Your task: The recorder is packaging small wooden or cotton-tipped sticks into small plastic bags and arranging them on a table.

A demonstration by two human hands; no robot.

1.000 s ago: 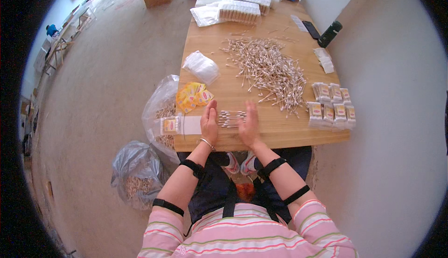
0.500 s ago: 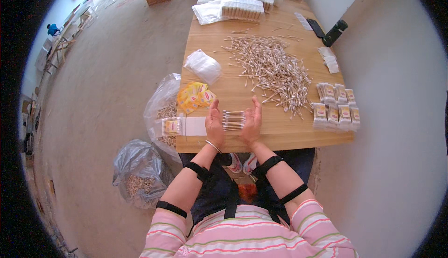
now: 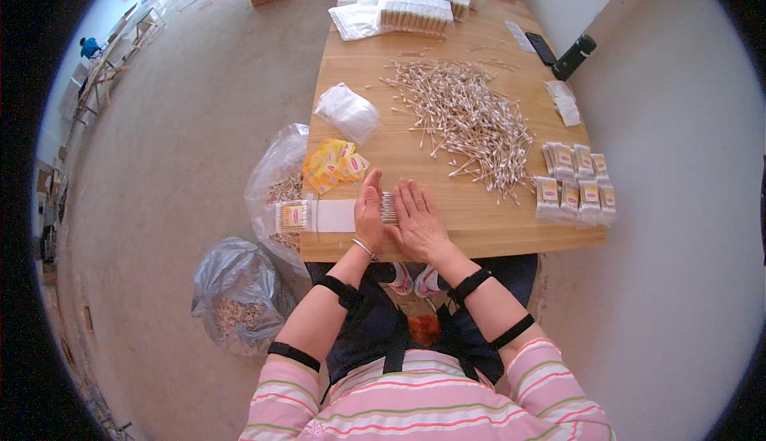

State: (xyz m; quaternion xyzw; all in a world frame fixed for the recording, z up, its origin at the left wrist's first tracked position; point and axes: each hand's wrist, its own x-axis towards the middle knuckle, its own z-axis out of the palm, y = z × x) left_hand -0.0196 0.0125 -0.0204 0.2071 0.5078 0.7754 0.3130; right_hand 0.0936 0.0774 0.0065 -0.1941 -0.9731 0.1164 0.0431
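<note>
Cotton swabs, small row (image 3: 388, 208) — loose, sticks lying crosswise, on the near part of the wooden table (image 3: 495, 229), set between the two hands and partly covered. Step in hand, by judgement: evening the swab ends into a tidy batch. Next move, by judgement: calls for level, matched pressure from both sides, so that the sticks stay parallel and none slips out. Left hand (image 3: 369, 209): unclenched, stood on edge as a wall at the row's nine o'clock side, fingers towards twelve, palm facing the swabs; grasping nothing visible. Right hand (image 3: 416, 221): unclenched, back upward, fingers extended towards eleven o'clock, laid over or against the row's three o'clock side; no closed grip seen, palm contact hidden. Forearms: entering from seven and five o'clock, converging at the row. Adjacent items, directions taken from the row: white rectangular piece (image 3: 335, 215), at nine, just beside the left hand; swab pack with yellow label (image 3: 293, 215), farther out at nine, by the table edge; yellow printed cards (image 3: 333, 165), at ten; clear bags (image 3: 349, 112), stacked, at eleven; large swab heap (image 3: 471, 122), between one and two; labelled packs (image 3: 574, 181), grouped in rows, near three, well apart.
</note>
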